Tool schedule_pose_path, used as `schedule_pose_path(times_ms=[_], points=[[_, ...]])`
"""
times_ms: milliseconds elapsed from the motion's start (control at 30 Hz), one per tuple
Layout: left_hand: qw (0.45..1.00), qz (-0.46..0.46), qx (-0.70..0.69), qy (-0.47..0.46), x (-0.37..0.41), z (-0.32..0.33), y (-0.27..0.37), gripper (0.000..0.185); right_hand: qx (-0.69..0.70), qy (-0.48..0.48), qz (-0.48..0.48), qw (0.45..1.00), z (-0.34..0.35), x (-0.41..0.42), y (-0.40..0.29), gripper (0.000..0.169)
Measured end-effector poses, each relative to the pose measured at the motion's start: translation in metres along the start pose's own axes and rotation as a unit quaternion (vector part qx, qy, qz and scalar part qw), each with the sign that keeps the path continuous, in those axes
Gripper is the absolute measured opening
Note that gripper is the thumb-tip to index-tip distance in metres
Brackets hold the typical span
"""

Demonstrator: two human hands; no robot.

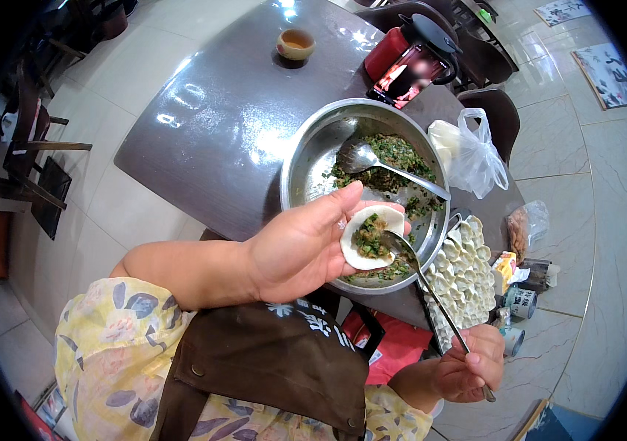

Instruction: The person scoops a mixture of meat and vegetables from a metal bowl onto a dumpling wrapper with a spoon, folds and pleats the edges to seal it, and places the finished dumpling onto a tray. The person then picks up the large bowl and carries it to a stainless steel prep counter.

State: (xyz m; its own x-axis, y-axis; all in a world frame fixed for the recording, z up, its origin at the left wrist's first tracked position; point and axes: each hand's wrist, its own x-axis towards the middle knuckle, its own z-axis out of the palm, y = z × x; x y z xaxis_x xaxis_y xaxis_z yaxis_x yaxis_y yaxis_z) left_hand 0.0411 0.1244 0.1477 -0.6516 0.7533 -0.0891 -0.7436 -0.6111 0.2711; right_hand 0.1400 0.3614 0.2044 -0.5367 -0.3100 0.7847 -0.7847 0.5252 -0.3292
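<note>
A round white dough wrapper (353, 254) lies across the fingers of my left hand (302, 248), which is held palm up over the near rim of a large steel bowl (313, 132). Green, chopped filling (369, 237) sits in the middle of the wrapper. My right hand (470, 364) grips the handle of a long metal spoon (439, 300); its tip touches the filling. Inside the bowl is more green filling (396, 154), with a large serving spoon (385, 165) resting in it and its handle on the right rim.
Right of the bowl stands a tray of folded dumplings (462, 270). A plastic bag (476, 154), a red jug (388, 52) and a phone (410, 74) with a lit screen are farther back. A cup of tea (295, 44) stands at the far side of the table (208, 143).
</note>
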Motion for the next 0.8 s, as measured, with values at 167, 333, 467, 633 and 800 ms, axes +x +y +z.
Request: schedule_pose_path(times_ms=[167, 333, 467, 633, 800], points=[[1.0, 0.011, 0.01, 0.013, 0.0, -0.001, 0.002, 0.061, 0.002, 0.094, 0.002, 0.996, 0.012, 0.002, 0.0, 0.032], [1.0, -0.002, 0.011, 0.005, 0.003, 0.001, 0.003, 0.062, 0.007, 0.024, 0.025, 0.999, 0.002, 0.002, 0.0, 0.032], [1.0, -0.001, 0.022, 0.005, 0.001, -0.001, 0.001, 0.061, 0.028, 0.089, 0.015, 0.996, 0.009, 0.0, 0.007, 0.031], [1.0, -0.011, 0.026, 0.001, 0.001, 0.0, -0.001, 0.061, 0.058, 0.062, 0.067, 0.994, 0.012, 0.004, 0.008, 0.032], [0.997, 0.035, 0.062, 0.022, -0.006, 0.0, 0.01, 0.065, 0.057, 0.125, 0.071, 0.988, 0.012, 0.0, 0.009, 0.033]])
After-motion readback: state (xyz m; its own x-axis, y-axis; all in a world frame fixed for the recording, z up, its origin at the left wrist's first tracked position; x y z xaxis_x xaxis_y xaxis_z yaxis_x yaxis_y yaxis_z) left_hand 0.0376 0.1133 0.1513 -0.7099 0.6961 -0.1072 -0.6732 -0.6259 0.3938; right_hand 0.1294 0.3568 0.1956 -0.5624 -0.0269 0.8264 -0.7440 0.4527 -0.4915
